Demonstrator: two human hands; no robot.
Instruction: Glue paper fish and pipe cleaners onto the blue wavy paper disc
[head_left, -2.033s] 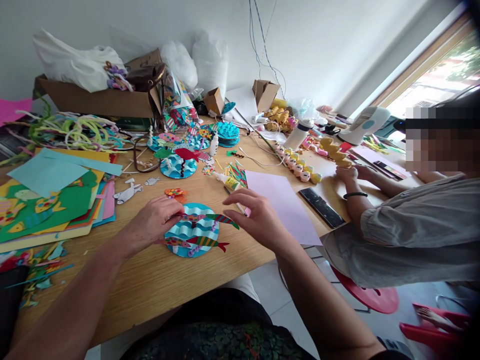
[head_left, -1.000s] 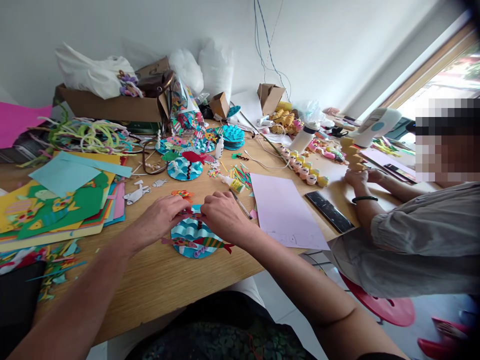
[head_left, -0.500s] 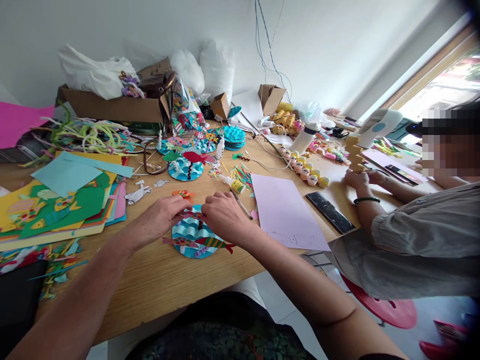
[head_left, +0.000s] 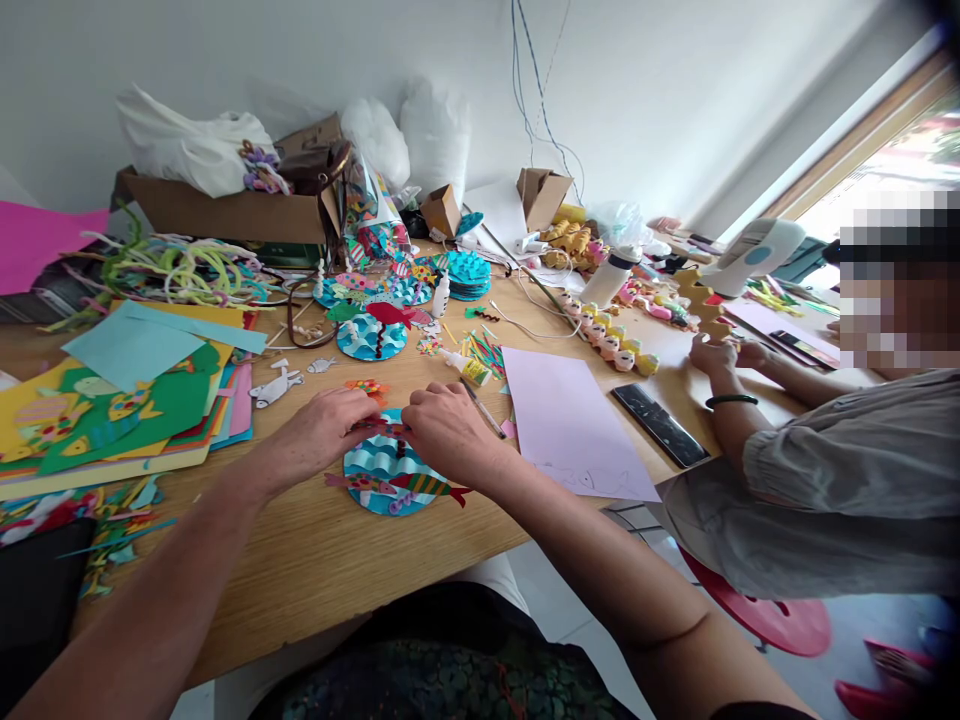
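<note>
A round blue paper craft [head_left: 384,462] with wavy strips lies on the table in front of me. Across its lower part are a pink paper fish [head_left: 367,484] and a green-striped red paper fish [head_left: 424,487]. At its upper edge, my left hand [head_left: 341,418] pinches one end of a red, spotted paper fish [head_left: 385,428]. My right hand [head_left: 448,425] has its fingers closed at the other end, covering much of it. An orange paper fish [head_left: 369,388] lies just beyond my left fingertips.
A finished-looking blue craft [head_left: 371,337] and a glue bottle [head_left: 465,367] lie farther back. Right of my hands are a lilac sheet [head_left: 574,420] and a phone [head_left: 660,425]. Stacked coloured paper [head_left: 135,400] is at left. A person [head_left: 847,470] sits at right, holding yellow wavy card.
My hands stay almost still at the craft's upper edge, still holding the spotted fish. The person at right has shifted slightly, and their yellow card has tilted left.
</note>
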